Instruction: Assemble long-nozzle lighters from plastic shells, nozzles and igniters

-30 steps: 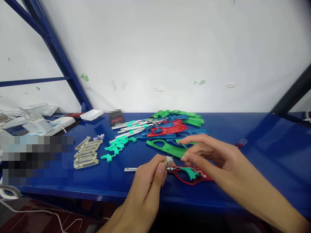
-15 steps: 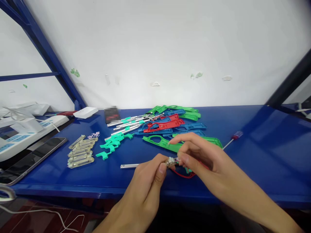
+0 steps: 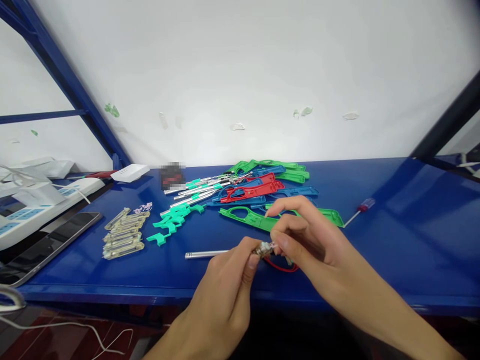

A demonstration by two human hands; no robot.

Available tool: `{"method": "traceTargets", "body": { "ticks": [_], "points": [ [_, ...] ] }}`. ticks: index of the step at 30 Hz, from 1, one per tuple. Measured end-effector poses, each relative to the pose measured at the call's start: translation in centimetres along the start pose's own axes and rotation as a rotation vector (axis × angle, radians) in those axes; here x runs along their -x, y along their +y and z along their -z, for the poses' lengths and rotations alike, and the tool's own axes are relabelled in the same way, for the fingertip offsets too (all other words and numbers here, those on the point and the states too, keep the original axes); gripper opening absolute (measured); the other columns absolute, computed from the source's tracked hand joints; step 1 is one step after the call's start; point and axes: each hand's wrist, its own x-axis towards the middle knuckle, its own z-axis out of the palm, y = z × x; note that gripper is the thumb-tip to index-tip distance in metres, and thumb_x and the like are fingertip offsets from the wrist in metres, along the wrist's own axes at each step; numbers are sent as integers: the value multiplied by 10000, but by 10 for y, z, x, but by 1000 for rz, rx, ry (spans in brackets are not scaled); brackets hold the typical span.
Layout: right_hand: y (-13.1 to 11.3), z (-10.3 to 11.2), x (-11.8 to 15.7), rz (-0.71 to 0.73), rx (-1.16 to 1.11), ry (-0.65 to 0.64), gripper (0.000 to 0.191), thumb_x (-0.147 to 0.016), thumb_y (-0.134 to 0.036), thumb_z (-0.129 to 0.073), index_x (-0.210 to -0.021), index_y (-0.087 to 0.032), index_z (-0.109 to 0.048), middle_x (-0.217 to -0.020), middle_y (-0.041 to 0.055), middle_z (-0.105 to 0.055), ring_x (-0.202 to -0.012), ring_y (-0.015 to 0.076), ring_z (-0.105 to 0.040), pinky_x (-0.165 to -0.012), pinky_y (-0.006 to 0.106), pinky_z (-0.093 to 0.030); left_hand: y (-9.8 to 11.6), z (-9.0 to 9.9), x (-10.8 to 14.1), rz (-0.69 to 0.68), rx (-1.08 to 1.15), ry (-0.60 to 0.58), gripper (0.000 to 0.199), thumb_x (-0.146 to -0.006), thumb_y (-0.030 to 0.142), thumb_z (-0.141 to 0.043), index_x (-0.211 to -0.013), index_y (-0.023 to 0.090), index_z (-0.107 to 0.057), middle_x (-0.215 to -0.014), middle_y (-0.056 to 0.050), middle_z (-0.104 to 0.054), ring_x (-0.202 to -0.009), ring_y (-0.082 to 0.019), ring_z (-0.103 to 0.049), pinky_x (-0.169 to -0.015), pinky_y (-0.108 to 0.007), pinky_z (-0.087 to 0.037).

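Observation:
My left hand (image 3: 225,287) is closed on a small translucent part (image 3: 262,248) near the table's front edge. My right hand (image 3: 311,240) pinches a tiny pale pinkish piece (image 3: 274,245) at the right end of that part. Under and beside my hands lie a silver metal tube (image 3: 206,254) and a red plastic piece (image 3: 281,267), both partly hidden. Behind them are a green plastic shell (image 3: 247,218), stacked red shells (image 3: 258,188) and blue shells (image 3: 300,191). Several turquoise trigger-like pieces (image 3: 174,220) lie to the left, by more silver tubes (image 3: 195,192).
Translucent parts (image 3: 123,237) lie in a pile at the left, with small pink pieces (image 3: 144,207) behind. Farther left are a phone (image 3: 52,247) and a white power strip (image 3: 48,205). A screwdriver (image 3: 363,205) rests at the right. A white wall (image 3: 240,75) stands behind the blue table (image 3: 393,240).
The camera view has shifted slightly. My right fingertips have moved a little closer to the translucent part, and both hands keep their grips.

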Motion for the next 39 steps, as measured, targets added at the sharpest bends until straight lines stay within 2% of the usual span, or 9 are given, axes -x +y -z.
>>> {"method": "traceTargets", "body": {
  "ticks": [6,13,19,23,31,39],
  "points": [
    [2,-2,1,2,-16,-13,98,-1144,-359,-478,-1239,-373,-495,-815,-81,-543,-735,106,-538,-682,229,-431,-4,-3,0,-33,-95,15,268,-1174,255,-258,-1148,234,-524,-797,41,-511,-666,-146,-433,-653,-299,-322],
    [1,-3,2,4,-6,-7,43,-1149,-346,-442,-1107,-337,-448,-802,-71,-487,-730,134,-474,-675,260,-397,-5,-9,-2,-30,-347,18,225,-1068,113,-280,-1030,242,-461,-748,35,-576,-564,-170,-459,-563,-322,-296],
    [7,-4,2,-6,-40,-32,102,-1157,-337,-414,-1059,-318,-395,-807,-61,-387,-726,146,-402,-686,263,-383,-4,-17,-3,-137,-714,124,291,-963,9,-311,-1075,267,-386,-736,43,-686,-493,-201,-627,-466,-320,-320],
    [10,-5,0,4,-23,-33,102,-1164,-315,-386,-1061,-314,-384,-804,-63,-374,-709,147,-359,-669,264,-361,-4,-22,-4,-191,-910,232,363,-884,-30,-335,-1099,260,-373,-724,37,-714,-441,-205,-654,-406,-311,-329],
    [10,-6,-3,15,-36,-32,190,-1151,-242,-388,-969,-283,-351,-848,-58,-360,-711,135,-342,-656,257,-345,-5,-27,-1,-222,-953,260,427,-770,-42,-373,-1089,241,-393,-703,23,-701,-457,-211,-683,-392,-317,-361],
    [10,-4,-3,-5,-18,-45,218,-1142,-276,-400,-925,-269,-373,-839,-43,-377,-712,141,-370,-652,267,-363,-6,-29,-2,-206,-907,272,391,-787,-35,-386,-1060,241,-428,-704,9,-710,-481,-209,-685,-439,-315,-342]
  ]
}}
